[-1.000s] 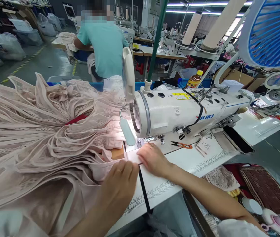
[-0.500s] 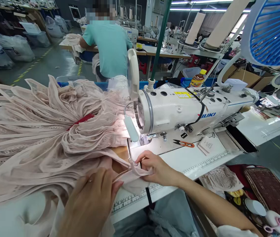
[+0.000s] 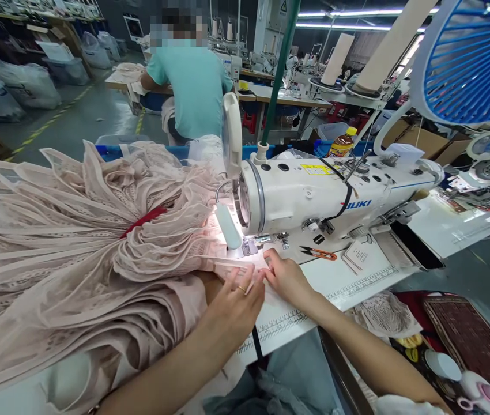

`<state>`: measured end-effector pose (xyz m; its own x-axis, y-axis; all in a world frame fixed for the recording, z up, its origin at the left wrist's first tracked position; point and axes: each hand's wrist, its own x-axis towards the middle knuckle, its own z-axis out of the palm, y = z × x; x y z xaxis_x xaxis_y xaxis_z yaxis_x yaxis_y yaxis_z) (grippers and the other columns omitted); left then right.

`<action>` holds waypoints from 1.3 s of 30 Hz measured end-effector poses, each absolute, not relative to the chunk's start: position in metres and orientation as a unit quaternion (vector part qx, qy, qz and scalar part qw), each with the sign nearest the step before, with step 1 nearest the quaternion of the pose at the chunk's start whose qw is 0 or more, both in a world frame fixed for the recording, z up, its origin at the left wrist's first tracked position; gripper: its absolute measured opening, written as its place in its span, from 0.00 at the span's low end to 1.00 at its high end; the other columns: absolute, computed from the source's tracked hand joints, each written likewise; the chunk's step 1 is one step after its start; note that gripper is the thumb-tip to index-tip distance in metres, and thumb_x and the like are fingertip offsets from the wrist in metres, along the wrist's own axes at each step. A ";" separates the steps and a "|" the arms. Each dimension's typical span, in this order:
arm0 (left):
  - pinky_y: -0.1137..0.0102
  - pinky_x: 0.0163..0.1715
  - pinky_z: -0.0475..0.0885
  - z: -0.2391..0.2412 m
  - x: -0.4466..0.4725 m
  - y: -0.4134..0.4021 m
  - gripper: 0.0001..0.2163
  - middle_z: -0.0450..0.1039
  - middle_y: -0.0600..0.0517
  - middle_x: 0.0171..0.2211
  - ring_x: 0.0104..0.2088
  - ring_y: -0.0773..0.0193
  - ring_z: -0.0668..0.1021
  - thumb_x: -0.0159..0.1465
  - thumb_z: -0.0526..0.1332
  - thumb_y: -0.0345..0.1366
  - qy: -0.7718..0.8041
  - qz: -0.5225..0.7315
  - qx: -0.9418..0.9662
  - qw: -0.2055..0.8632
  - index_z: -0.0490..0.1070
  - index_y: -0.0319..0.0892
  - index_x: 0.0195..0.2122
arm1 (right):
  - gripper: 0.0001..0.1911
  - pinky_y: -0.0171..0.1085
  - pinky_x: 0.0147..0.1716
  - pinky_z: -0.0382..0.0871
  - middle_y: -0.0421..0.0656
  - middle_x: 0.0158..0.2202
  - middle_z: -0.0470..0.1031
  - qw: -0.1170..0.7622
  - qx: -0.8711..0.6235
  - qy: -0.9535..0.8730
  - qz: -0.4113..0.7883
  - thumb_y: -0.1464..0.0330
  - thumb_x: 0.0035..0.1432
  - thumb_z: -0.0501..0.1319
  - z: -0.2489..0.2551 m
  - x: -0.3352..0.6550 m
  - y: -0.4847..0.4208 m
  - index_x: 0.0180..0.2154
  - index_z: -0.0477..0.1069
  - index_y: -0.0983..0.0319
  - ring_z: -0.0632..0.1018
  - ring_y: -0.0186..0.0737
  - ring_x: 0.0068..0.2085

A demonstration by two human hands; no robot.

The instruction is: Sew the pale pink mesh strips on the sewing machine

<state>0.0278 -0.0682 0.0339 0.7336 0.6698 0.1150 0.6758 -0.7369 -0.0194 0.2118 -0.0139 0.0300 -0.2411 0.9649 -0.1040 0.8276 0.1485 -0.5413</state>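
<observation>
A pale pink fabric piece (image 3: pixel 227 264) lies by the needle area of a white sewing machine (image 3: pixel 292 199), its far end running into the pile at the left. My left hand (image 3: pixel 234 302), a ring on one finger, rests on this piece with its fingers stretched out. Close beside it, my right hand (image 3: pixel 288 279) has thumb and forefinger curled at the piece's right end, just in front of the presser foot. Part of the cloth is hidden beneath the fingers. A big bundle of similar pink garment pieces (image 3: pixel 154 248), bound by a red strip (image 3: pixel 143 222), spreads over the left side.
Orange-handled thread snips (image 3: pixel 318 253) and a small stack of cards (image 3: pixel 362 256) lie right of the needle. A bottle (image 3: pixel 343 142) stands behind the machine head, and a blue fan (image 3: pixel 474 63) hangs upper right. A person in a turquoise shirt (image 3: pixel 195 86) sits ahead.
Both hands have moved toward the needle area, bringing the fabric piece along. My left hand has gone from gripping cloth near the front edge to lying spread on it.
</observation>
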 end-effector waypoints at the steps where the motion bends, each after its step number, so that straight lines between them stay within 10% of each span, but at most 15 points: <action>1: 0.55 0.53 0.68 0.020 0.029 -0.065 0.19 0.70 0.39 0.60 0.58 0.47 0.74 0.68 0.51 0.29 -0.368 -0.067 -0.923 0.092 0.70 0.37 0.58 | 0.11 0.34 0.28 0.57 0.36 0.26 0.73 0.115 -0.603 -0.759 0.218 0.70 0.62 0.60 0.033 0.213 -0.015 0.47 0.65 0.59 0.76 0.40 0.29; 10: 0.58 0.56 0.67 0.006 0.027 -0.054 0.17 0.76 0.35 0.50 0.52 0.50 0.76 0.62 0.52 0.21 -0.431 0.011 -0.858 0.279 0.75 0.29 0.49 | 0.10 0.45 0.37 0.66 0.57 0.40 0.76 0.112 -0.744 -0.640 -0.156 0.64 0.61 0.58 0.052 0.352 -0.029 0.37 0.72 0.64 0.75 0.57 0.44; 17: 0.58 0.52 0.71 0.002 0.036 -0.036 0.16 0.74 0.36 0.53 0.55 0.50 0.76 0.66 0.50 0.21 -0.419 -0.092 -0.881 0.201 0.73 0.32 0.48 | 0.12 0.42 0.30 0.64 0.50 0.30 0.75 0.114 -0.766 -0.625 -0.097 0.64 0.59 0.53 0.044 0.414 -0.022 0.28 0.71 0.60 0.74 0.48 0.30; 24: 0.61 0.50 0.74 0.007 0.035 -0.034 0.21 0.73 0.35 0.55 0.54 0.51 0.76 0.64 0.49 0.19 -0.420 -0.074 -0.887 0.179 0.68 0.26 0.57 | 0.14 0.44 0.35 0.68 0.50 0.32 0.76 0.349 -0.707 -0.604 -0.118 0.60 0.65 0.50 0.051 0.336 -0.021 0.34 0.70 0.59 0.75 0.47 0.33; 29: 0.59 0.53 0.73 0.000 0.042 -0.035 0.19 0.74 0.35 0.55 0.55 0.48 0.76 0.65 0.49 0.21 -0.409 -0.089 -0.882 0.215 0.72 0.28 0.54 | 0.06 0.40 0.30 0.70 0.41 0.27 0.75 0.229 -0.629 -0.706 0.232 0.65 0.64 0.55 0.033 0.257 0.007 0.38 0.69 0.59 0.76 0.42 0.27; 34: 0.61 0.54 0.71 -0.003 0.031 -0.031 0.21 0.75 0.35 0.54 0.55 0.50 0.77 0.63 0.47 0.18 -0.406 -0.117 -0.878 0.225 0.72 0.25 0.53 | 0.08 0.52 0.51 0.65 0.55 0.44 0.76 0.162 -0.586 -0.794 -0.007 0.71 0.62 0.57 0.021 0.232 0.023 0.41 0.73 0.64 0.74 0.55 0.48; 39: 0.60 0.54 0.72 -0.002 0.032 -0.032 0.20 0.75 0.37 0.54 0.55 0.51 0.77 0.65 0.47 0.19 -0.413 -0.125 -0.881 0.194 0.73 0.29 0.53 | 0.05 0.45 0.42 0.69 0.50 0.39 0.73 0.071 -0.481 -0.874 -0.013 0.71 0.61 0.57 0.022 0.215 0.002 0.40 0.69 0.62 0.73 0.50 0.42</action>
